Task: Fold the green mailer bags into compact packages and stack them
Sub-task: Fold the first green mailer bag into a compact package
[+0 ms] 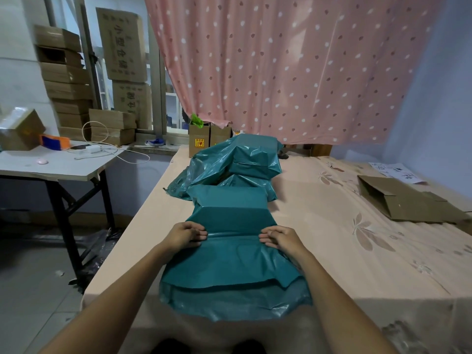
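Note:
A green mailer bag point(232, 264) lies flat on the pink bedsheet point(332, 251) right in front of me, wrapped around a boxy parcel whose top point(229, 213) rises at its far end. My left hand point(187, 235) and my right hand point(278, 237) pinch a crease across the bag, one at each side edge, fingers curled onto the plastic. The bag's open mouth point(229, 302) spreads toward me. Farther back sits a heap of green packages point(245, 162), with one folded package lying on top.
A flattened brown cardboard box point(406, 200) lies at the right, a printed paper point(396, 172) behind it. Small cartons point(201, 143) stand at the bed's far end under a pink dotted curtain. A white folding table point(51, 164) with boxes and cables stands left.

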